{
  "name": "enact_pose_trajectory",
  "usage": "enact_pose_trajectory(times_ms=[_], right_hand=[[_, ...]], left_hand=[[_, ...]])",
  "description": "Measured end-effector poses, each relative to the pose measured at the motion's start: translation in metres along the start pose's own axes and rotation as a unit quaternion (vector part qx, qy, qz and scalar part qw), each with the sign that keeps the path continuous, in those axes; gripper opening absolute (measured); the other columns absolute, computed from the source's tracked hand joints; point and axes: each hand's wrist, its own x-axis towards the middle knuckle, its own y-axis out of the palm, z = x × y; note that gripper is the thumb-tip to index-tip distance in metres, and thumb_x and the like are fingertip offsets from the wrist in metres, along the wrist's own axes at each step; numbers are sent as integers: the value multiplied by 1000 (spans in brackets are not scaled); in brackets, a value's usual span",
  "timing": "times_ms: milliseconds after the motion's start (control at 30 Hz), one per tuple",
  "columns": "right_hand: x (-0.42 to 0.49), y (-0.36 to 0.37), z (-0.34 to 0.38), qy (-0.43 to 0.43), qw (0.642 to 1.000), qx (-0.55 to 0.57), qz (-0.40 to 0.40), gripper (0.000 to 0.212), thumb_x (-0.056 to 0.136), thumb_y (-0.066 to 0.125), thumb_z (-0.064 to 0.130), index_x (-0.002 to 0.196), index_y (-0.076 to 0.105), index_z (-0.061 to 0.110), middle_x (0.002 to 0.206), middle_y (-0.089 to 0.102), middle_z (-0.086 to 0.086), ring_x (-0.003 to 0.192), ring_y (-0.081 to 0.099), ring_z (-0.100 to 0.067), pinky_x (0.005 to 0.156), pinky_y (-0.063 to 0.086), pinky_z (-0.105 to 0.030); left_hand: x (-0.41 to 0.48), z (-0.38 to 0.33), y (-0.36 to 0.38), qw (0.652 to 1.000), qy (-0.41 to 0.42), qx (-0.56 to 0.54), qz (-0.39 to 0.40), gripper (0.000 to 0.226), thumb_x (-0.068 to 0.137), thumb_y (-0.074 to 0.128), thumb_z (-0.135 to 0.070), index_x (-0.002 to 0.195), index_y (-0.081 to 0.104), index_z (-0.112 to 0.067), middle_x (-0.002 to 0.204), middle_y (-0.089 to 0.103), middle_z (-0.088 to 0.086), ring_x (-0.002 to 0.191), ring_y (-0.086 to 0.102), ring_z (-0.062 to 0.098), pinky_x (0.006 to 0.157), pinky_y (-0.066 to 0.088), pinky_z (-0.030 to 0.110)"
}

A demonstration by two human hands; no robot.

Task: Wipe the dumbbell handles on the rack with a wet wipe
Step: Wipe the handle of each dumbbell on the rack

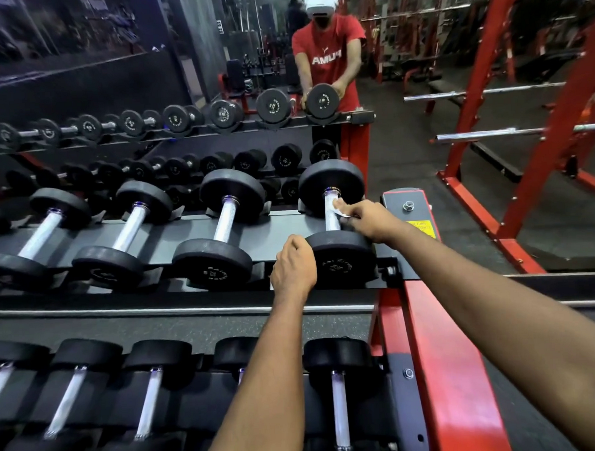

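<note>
The rightmost dumbbell (342,257) lies on the upper shelf of the rack (442,372), its silver handle (331,212) running away from me between two black heads. My right hand (367,222) pinches a white wet wipe (339,208) against the right side of that handle. My left hand (292,264) is curled against the left edge of the near head of the same dumbbell. Several more dumbbells (218,249) with silver handles lie in a row to the left.
A lower shelf near me carries several more dumbbells (339,394). A mirror behind the rack shows a person in a red shirt (329,53). The rack's red end frame (408,213) stands right of my hands. Red squat racks (524,147) with steel bars fill the right side.
</note>
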Motion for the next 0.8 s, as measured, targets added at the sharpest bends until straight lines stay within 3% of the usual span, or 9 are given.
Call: enact_pose_trajectory(times_ms=[133,233,333,433,500,533,633,733,800], right_hand=[[2,6,1,47,992,114,-4,28,95,57,30,114,69,13,103,71,-4,101,61,-26,91,46,-36],[7,8,15,98,970,222,-2,18,98,54,16,88,66,7,79,52,2,74,46,-13,66,37,-26],[13,7,30,162,948,272,-25,36,96,55,7,64,42,17,64,35,2,57,30,-11,51,25,-27],[33,11,38,220,916,330,-58,13,84,65,10,79,53,8,76,53,-11,70,51,-23,61,40,-27],[51,21,29,238,891,377,-77,44,64,74,23,98,55,4,103,60,-20,103,60,-32,90,49,-38],[53,22,29,242,862,436,-90,51,62,76,23,103,53,1,104,59,-23,104,61,-33,94,49,-45],[36,13,49,253,823,499,-102,20,87,54,-2,104,47,-9,91,60,-28,82,65,-35,84,55,-52],[45,16,32,257,807,515,-134,45,78,56,2,120,50,-11,113,61,-27,94,66,-37,79,57,-46],[64,25,10,270,783,549,-112,58,62,59,9,118,55,-7,115,63,-25,103,64,-41,87,55,-51]], left_hand=[[1,1,1,1000,-2,-1,-5,34,89,10,-29,76,40,-19,104,64,20,86,65,44,81,56,52],[1,1,1,1000,-2,-2,-9,35,88,9,-30,77,40,-20,103,64,19,86,64,43,80,56,52],[1,0,2,1000,-8,-2,-5,35,88,9,-31,76,40,-20,102,63,19,86,64,43,81,55,53],[1,0,2,1000,-18,-11,-6,41,80,6,-37,76,42,-20,98,65,21,84,65,44,82,55,52],[2,0,2,1000,-23,-6,-2,38,83,7,-35,75,41,-21,97,65,21,83,65,43,82,55,52],[1,0,2,1000,-24,-7,-1,36,85,8,-33,75,40,-21,98,65,21,83,65,44,82,55,52],[2,0,2,1000,-22,-8,-10,31,90,11,-27,75,37,-21,102,63,20,83,65,44,81,55,51],[2,0,2,1000,-28,-12,-7,34,87,9,-33,74,38,-21,98,64,20,83,65,43,82,55,52],[2,0,3,1000,-24,-9,-8,38,83,7,-37,74,40,-21,97,64,20,84,65,43,83,55,52]])
